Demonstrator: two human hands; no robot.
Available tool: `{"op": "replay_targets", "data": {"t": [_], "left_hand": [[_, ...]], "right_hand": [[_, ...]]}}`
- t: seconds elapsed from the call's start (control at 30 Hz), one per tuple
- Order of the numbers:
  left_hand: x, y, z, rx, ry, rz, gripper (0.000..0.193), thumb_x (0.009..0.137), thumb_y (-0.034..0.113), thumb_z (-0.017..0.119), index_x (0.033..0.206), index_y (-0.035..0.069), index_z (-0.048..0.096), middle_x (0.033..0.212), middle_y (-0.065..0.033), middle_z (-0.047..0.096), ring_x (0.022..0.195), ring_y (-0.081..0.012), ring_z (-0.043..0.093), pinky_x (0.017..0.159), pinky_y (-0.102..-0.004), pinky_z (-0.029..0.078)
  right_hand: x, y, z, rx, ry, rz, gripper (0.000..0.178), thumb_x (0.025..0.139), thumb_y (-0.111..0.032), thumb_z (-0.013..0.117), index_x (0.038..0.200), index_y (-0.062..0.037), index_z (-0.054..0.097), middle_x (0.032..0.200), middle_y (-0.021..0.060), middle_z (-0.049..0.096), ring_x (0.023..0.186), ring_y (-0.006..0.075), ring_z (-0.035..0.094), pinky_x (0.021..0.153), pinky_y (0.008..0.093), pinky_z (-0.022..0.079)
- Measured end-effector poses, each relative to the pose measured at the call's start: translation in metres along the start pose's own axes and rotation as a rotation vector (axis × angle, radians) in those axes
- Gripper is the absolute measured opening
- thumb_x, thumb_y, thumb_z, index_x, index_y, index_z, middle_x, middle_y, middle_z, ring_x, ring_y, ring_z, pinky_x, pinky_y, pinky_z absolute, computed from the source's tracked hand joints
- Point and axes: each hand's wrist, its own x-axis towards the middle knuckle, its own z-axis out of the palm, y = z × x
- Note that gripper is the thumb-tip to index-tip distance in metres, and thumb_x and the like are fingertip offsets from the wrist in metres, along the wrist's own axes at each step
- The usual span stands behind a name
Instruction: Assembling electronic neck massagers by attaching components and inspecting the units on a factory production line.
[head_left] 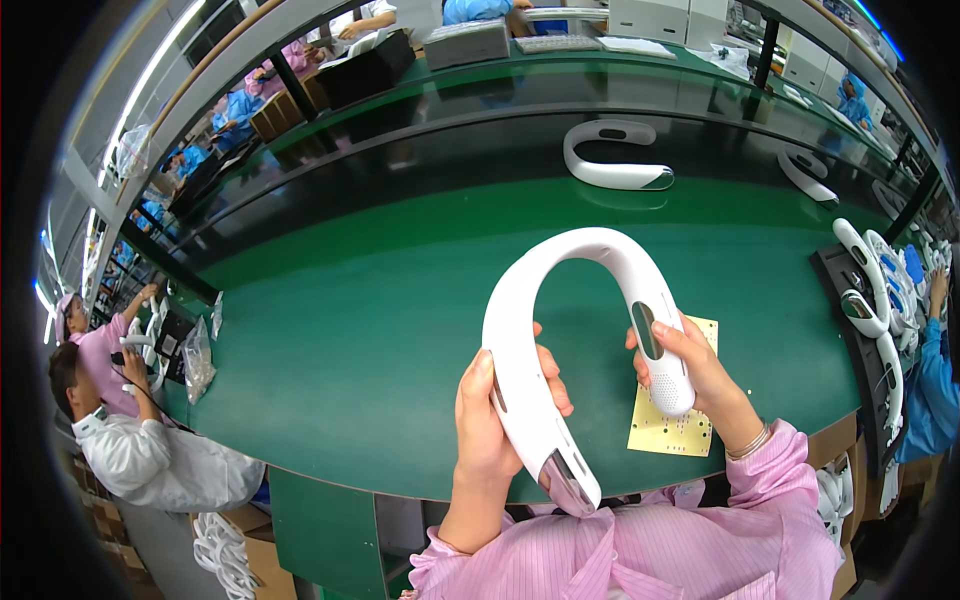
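I hold a white U-shaped neck fan (590,245) above the green table, its curve away from me and its two ends toward me. My left hand (490,410) is wrapped round the left arm of the fan, above its glossy grey tip. On the right arm, my right hand (695,365) grips beside a dark oval window, the thumb lying on that window. Small perforations dot the right end. Below my right hand lies a yellow sheet (672,425) with small dark marks, partly hidden by the hand and the fan.
Beyond the green table (350,330) runs a black conveyor belt (460,140) carrying a white neck fan (620,178) and another farther right. A black tray (850,330) with white fans stands at the right edge. Clear plastic bags (197,360) lie at the left, near two co-workers.
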Motion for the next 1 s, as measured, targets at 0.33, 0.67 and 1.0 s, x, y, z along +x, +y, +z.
{"op": "replay_targets", "data": {"t": [0.33,0.67,1.0], "left_hand": [[0.001,-0.001,0.016,0.156,0.034,0.010,0.043,0.096,0.028,0.029,0.117,-0.006,0.046,0.082,-0.0125,0.058,0.060,-0.0198,0.061,0.052,-0.0324,0.055],[-0.006,0.001,0.001,0.195,-0.115,-0.006,0.046,0.096,0.031,0.032,0.121,-0.006,0.043,0.090,-0.0153,0.060,0.068,-0.0243,0.064,0.061,-0.0369,0.056],[-0.015,0.025,-0.047,1.714,-0.137,-0.281,0.043,0.075,0.034,0.072,0.111,0.012,0.064,0.118,-0.0101,0.058,0.112,-0.0297,0.054,0.096,-0.0414,0.043]], "right_hand": [[0.009,0.013,-0.012,0.131,-0.053,0.056,0.035,0.091,-0.028,0.053,0.114,-0.0044,0.042,0.090,0.0104,0.060,0.064,0.0154,0.060,0.054,0.0280,0.053],[0.011,0.004,-0.014,0.070,-0.106,-0.019,0.040,0.090,-0.030,0.055,0.114,-0.0012,0.042,0.091,0.0125,0.060,0.064,0.0156,0.061,0.052,0.0272,0.052],[0.071,-0.066,-0.049,-0.960,-0.498,0.168,0.055,0.084,-0.039,0.062,0.124,-0.0017,0.053,0.098,0.0102,0.057,0.075,0.0128,0.060,0.073,0.0289,0.048]]}}
